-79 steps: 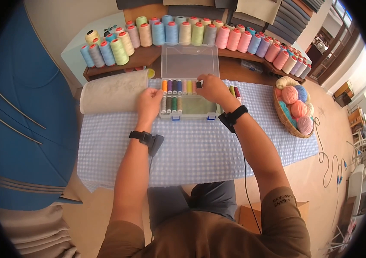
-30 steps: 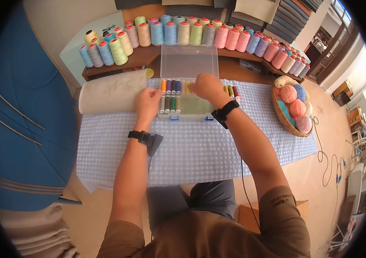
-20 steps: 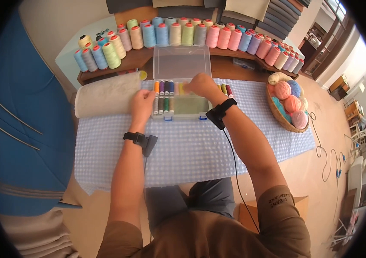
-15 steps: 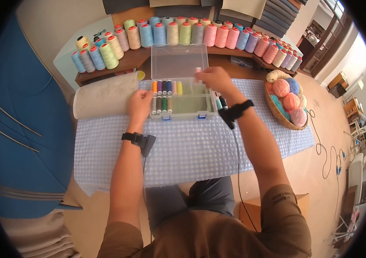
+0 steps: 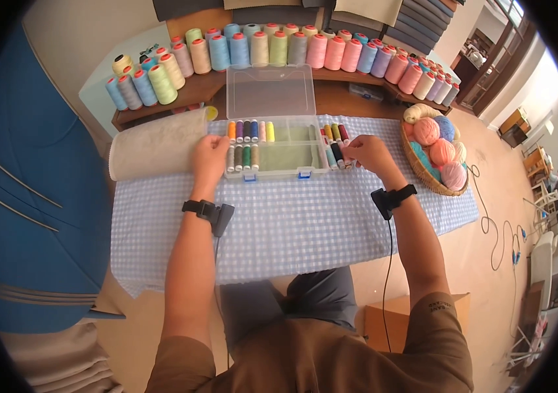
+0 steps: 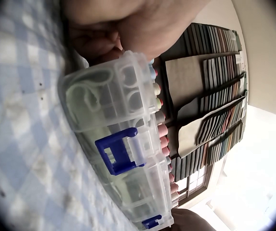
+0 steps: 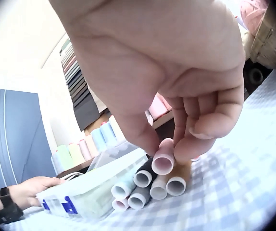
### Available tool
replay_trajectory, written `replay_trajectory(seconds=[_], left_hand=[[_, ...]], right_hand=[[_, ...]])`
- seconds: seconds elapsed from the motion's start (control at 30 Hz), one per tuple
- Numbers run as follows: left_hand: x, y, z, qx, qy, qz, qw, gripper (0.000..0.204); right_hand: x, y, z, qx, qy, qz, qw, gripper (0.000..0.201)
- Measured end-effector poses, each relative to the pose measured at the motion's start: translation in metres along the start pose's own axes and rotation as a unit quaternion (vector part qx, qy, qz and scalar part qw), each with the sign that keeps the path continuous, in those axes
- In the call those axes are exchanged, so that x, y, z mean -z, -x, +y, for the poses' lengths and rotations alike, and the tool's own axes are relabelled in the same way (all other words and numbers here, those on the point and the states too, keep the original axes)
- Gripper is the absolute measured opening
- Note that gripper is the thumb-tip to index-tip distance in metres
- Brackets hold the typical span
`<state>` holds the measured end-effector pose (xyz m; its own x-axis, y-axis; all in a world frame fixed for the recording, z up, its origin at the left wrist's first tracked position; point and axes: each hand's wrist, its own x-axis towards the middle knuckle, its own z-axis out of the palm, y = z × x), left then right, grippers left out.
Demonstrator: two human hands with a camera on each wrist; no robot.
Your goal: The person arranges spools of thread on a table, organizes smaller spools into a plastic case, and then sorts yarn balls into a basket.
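My right hand [image 5: 372,154] pinches a pink thread spool [image 7: 163,162] between thumb and fingers. It is over a small pile of spools lying beside the box, among them a black spool [image 5: 337,153] and a brown spool [image 7: 177,185]. The clear plastic box [image 5: 279,175] stands with its lid [image 5: 270,92] raised, and upright dividers split it. Several spools lie in its left compartments, from an orange spool [image 5: 231,131] to a yellow spool [image 5: 270,132]. At the box's left end, my left hand [image 5: 211,157] holds the edge with curled fingers, partly hidden in the left wrist view.
A wicker basket [image 5: 416,171] of yarn balls sits at the table's right. Rolled pale fabric [image 5: 158,145] lies left of the box. Behind, large thread cones [image 5: 240,51] line a wooden shelf [image 5: 331,81]. Checked cloth [image 5: 279,229] covers the table.
My right hand has lifted the pink spool from the box's upper row and carried it right to the pile outside. My left hand stays at the box's left end.
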<state>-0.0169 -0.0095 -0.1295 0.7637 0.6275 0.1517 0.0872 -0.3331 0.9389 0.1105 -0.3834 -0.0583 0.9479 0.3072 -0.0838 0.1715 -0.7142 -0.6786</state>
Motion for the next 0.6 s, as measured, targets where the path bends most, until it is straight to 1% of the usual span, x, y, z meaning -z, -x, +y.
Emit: replay_trajectory(seconds=[0.1,0.2,0.3,0.4,0.5,0.6], left_hand=[[0.0,-0.001,-0.002,-0.003,0.002,0.004,1.0,0.033],[0.0,0.0,-0.001,-0.006,0.018,-0.002,1.0,0.032],[0.0,0.002,-0.001,-0.009,0.032,-0.003,0.999,0.03],[0.0,0.001,0.002,-0.006,0.024,0.001,1.0,0.03],[-0.001,-0.001,-0.002,-0.005,0.026,-0.001,1.0,0.03],[-0.001,-0.002,-0.003,-0.001,0.023,-0.004,1.0,0.03]], right_hand=[[-0.003,0.005,-0.011,0.103,0.082,0.118,0.984,0.031],[-0.008,0.013,-0.047,0.134,0.055,0.12,0.982,0.031],[-0.028,0.01,-0.079,0.218,0.022,0.087,0.972,0.032],[-0.058,-0.007,-0.106,0.232,0.038,0.039,0.971,0.037],[-0.089,-0.036,-0.127,0.199,0.208,-0.006,0.958,0.042],[-0.098,-0.029,-0.153,0.141,0.2,-0.01,0.97,0.045]])
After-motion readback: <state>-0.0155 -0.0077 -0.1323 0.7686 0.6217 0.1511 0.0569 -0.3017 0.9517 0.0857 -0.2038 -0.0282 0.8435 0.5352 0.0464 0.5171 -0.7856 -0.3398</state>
